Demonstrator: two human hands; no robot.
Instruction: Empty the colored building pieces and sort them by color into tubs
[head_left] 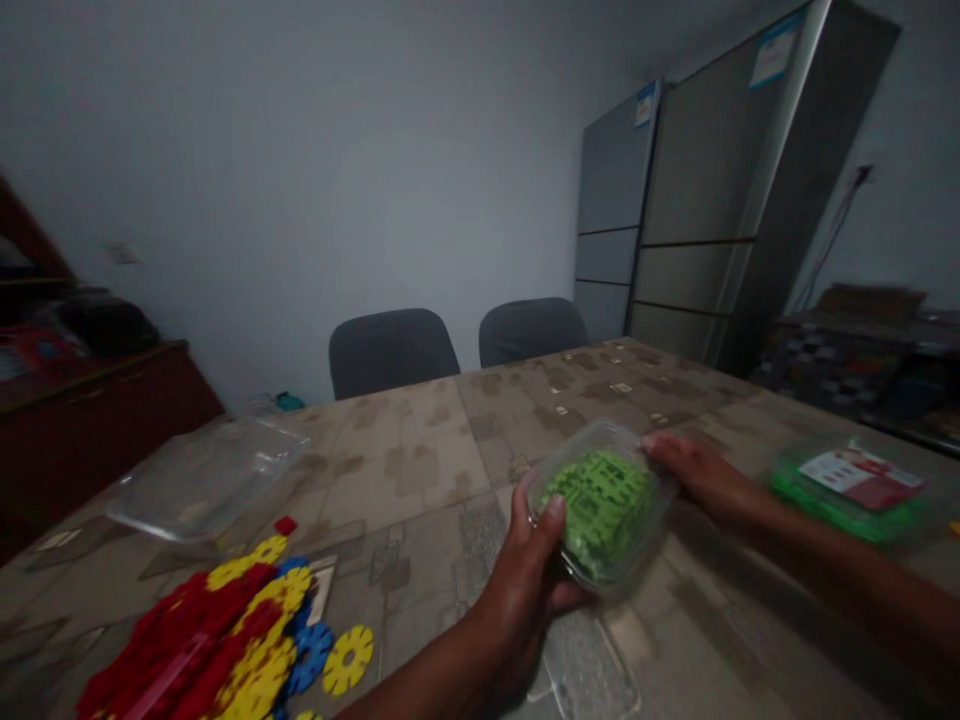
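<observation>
A clear plastic box (604,515) packed with green toy pieces is held tilted above the table. My left hand (529,550) grips its near left side, with the thumb over the edge and fingers beneath. At the far right corner, the fingers of my right hand (679,460) are closed on the box's rim. The green pieces look like small notched blocks, slightly blurred. To the left lies a heap of red, yellow and blue notched plastic discs (232,635), with a loose yellow disc (349,660) beside it.
A clear plastic tray (206,480) stands on the table's left. Another clear box (855,485) with green contents and a printed label sits at the right, near my right forearm. Two grey chairs (394,352) line the patterned table's (420,465) far edge. Tall cabinets (686,200) stand behind.
</observation>
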